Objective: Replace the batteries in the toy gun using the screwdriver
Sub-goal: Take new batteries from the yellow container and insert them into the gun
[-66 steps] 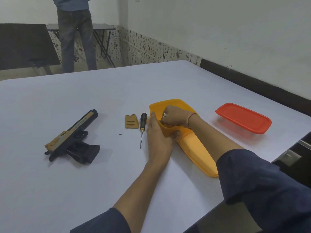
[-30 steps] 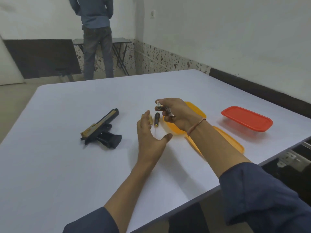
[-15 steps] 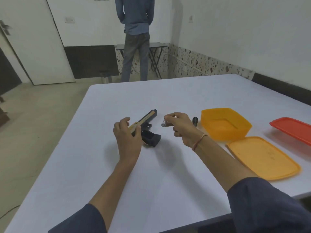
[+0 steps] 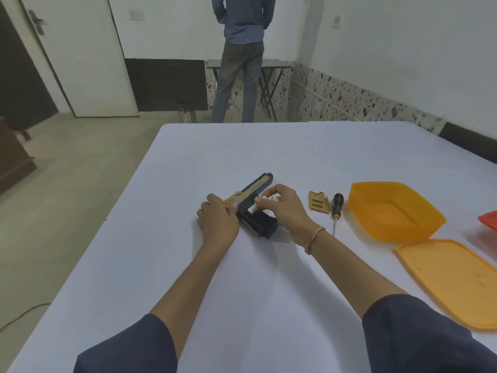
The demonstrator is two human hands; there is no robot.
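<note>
The toy gun (image 4: 252, 195) lies on the white tabletop (image 4: 269, 292), its rear end gripped by the left hand (image 4: 217, 224). The right hand (image 4: 285, 211) pinches batteries (image 4: 262, 204) against the gun's grip; the screwdriver (image 4: 336, 208) lies just right of the tan battery cover (image 4: 318, 202).

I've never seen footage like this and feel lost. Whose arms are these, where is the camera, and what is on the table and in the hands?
There is no machine: the camera sits on a person's head, looking forward and down at their own arms. The left hand steadies a toy gun lying on the white table. The right hand brings a battery to it. To the right lie a small tan cover, a screwdriver, an open orange box and its lid. Someone else stands in the background.
</note>
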